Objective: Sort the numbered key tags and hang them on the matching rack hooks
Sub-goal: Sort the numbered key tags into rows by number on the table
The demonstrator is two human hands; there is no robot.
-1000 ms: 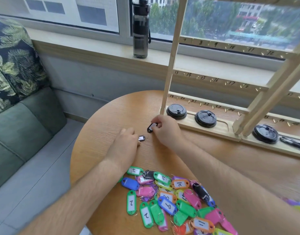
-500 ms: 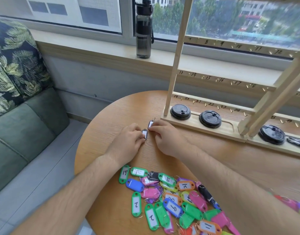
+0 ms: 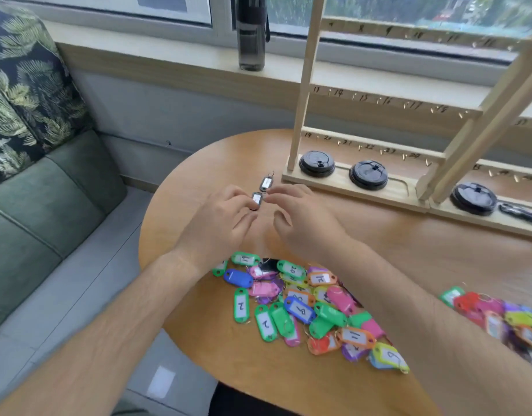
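My left hand point(image 3: 219, 226) pinches black key tag point(image 3: 256, 200) above table point(image 3: 394, 241); right hand point(image 3: 304, 219) pinches second black tag point(image 3: 266, 183) by lower end. Numbers unreadable. Judge both light, stiff, slick plastic: hold flat sides, leave ring point(image 3: 271, 175) free.

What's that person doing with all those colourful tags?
A person is sorting key tags at a round wooden table. The left-hand grip pinches one small black plastic key tag, and the right-hand grip pinches a second black tag just beyond it. A pile of bright plastic numbered tags lies closer to the person. The tall wooden rack with numbered hooks stands behind; its visible hooks look bare.
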